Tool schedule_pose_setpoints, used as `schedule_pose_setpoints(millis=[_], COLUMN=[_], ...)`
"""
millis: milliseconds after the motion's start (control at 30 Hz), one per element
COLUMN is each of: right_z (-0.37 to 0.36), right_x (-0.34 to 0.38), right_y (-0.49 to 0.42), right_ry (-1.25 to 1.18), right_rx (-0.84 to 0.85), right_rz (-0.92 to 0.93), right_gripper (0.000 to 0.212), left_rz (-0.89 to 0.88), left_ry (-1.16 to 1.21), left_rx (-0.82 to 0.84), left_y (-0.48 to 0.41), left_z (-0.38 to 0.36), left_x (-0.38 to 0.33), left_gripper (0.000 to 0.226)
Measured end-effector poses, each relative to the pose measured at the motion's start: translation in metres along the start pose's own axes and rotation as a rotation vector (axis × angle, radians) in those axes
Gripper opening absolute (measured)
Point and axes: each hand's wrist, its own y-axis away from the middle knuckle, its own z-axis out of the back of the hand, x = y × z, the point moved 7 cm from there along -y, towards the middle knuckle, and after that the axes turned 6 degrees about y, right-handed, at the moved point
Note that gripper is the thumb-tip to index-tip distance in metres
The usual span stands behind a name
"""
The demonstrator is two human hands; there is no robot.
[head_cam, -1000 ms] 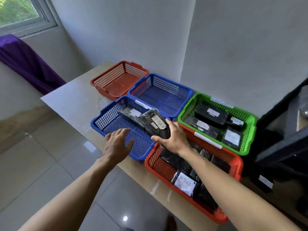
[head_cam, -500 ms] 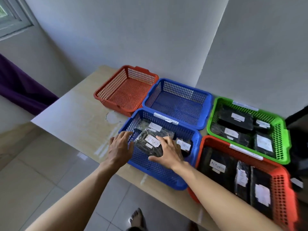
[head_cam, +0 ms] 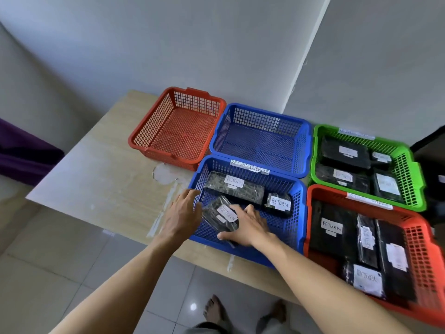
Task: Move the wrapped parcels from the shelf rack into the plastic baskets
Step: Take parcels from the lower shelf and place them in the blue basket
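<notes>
Fingers (head_cam: 250,211), right hand (head_cam: 250,229): spread, nearly straight, laid flat on a black wrapped parcel (head_cam: 222,216), with the thumb out at its near end. Nothing is curled round it. Likely purpose: pressing the parcel down so that it settles on the mesh floor.

Fingers (head_cam: 190,196), left hand (head_cam: 181,214): straight, holding nothing. The tips are at the left rim of the near blue basket (head_cam: 299,220) and the thumb is just beside the parcel's edge. Likely purpose: steadying the basket or guiding the parcel in.

Parcel under hand: inside the near blue basket, front left, lying slantwise, with a white RETURN label face up.

Same basket: a long parcel (head_cam: 233,189) lies along the back and a small parcel (head_cam: 278,203) at the right, both labelled RETURN. A paper strip (head_cam: 249,166) on the back rim reads RETURN OVERDUE, which probably explains the sorting.

Neighbours on the tabletop (head_cam: 101,174):
- far blue basket (head_cam: 260,108), directly behind
- far red basket (head_cam: 190,90), back left
- green basket (head_cam: 313,155), back right, with several labelled parcels
- near red basket (head_cam: 420,249), right, with more parcels

Obstructions: the two parcels already in the basket fill its back and right, so only the front floor is free. The baskets stand rim to rim, with little room between them.

Shelf rack: not clearly in view. There is only a dark shape (head_cam: 431,169) at the right edge.
</notes>
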Motion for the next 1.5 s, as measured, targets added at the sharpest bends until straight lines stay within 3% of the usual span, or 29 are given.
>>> schedule_pose_setpoints(millis=[133, 467, 767, 933, 1033, 1367, 1500], right_z=[0.0, -0.002, -0.005, -0.003, 0.007, 0.061, 0.081], right_x=[0.006, 0.029, 0.022, 0.018, 0.005, -0.068, -0.107], right_y=[-0.001, -0.022, -0.023, -0.021, -0.014, 0.044, 0.086], right_ry=[0.089, 0.184, 0.292, 0.218, 0.147, 0.2, 0.184], right_rx=[0.028, -0.218, -0.281, -0.194, -0.162, -0.163, -0.209], right_rz=[0.132, 0.249, 0.216, 0.204, 0.164, 0.064, 0.045], right_gripper=[0.093, 0.084, 0.085, 0.093, 0.087, 0.077, 0.075], left_rz=[0.003, -0.037, -0.039, -0.063, -0.085, -0.19, -0.293], left_ry=[-0.028, 0.008, -0.033, -0.056, -0.043, -0.091, -0.119], left_rx=[0.004, 0.042, 0.065, 0.083, 0.121, 0.289, 0.247], left_y=[-0.003, 0.0, 0.001, 0.001, 0.002, 0.008, 0.02], left_z=[-0.004, -0.01, -0.017, -0.027, -0.033, -0.059, -0.065], left_x=[-0.004, -0.001, -0.003, -0.007, -0.016, -0.088, -0.138], left_gripper=[0.038, 0.034, 0.033, 0.034, 0.036, 0.046, 0.046])
